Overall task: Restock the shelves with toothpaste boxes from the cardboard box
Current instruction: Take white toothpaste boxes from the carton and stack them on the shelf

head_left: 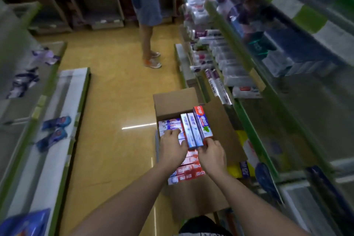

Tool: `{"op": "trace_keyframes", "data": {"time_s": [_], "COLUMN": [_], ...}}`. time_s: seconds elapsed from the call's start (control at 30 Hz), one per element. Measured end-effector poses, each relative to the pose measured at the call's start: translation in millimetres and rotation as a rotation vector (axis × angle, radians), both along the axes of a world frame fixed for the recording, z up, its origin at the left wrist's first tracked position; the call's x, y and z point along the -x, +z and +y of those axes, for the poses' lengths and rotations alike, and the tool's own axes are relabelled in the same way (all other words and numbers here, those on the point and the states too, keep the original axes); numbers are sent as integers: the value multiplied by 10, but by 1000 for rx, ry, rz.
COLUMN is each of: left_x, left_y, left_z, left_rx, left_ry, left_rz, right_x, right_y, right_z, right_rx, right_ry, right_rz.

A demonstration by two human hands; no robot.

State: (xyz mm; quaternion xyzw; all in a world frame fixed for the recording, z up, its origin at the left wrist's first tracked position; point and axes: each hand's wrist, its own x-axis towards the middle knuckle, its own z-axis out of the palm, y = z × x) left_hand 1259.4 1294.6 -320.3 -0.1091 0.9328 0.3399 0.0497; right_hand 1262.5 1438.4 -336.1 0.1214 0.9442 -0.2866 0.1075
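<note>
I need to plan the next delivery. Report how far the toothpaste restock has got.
Done: the right-hand shelves already hold many products. In hand: both hands, left hand and right hand, are on a few upright toothpaste boxes lifted from the cardboard box. Left: rows of boxes remain inside.

Glossy yellow-tan floor (115, 86) with a bright streak of reflected light. Green-edged shelving (249, 59) along the right, low grey shelves (24, 86) on the left, dark wooden racks (76, 0) across the far end. Dim overall.

Brown cardboard box (173, 101) holds red, blue and white toothpaste boxes (193, 130).
</note>
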Motion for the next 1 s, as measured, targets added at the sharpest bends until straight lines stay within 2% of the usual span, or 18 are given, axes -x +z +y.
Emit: {"op": "trace_keyframes", "data": {"time_s": [0.33, 0.6, 0.8, 1.0], "left_x": [700, 1282, 1557, 1687], "left_y": [-773, -1488, -1882, -2138], "left_z": [104, 222, 290, 344], "left_rx": [-91, -178, -197, -356], "left_ry": [116, 233, 232, 302], "left_rz": [-272, -448, -526, -623], "right_x": [741, 1138, 1258, 1298], "right_y": [-758, -1407, -1778, -2003], "right_z": [44, -56, -115, -170], "right_rx": [82, 78, 68, -31], "right_ry": [-88, -22, 50, 148], "right_rz": [-172, -274, -211, -292]}}
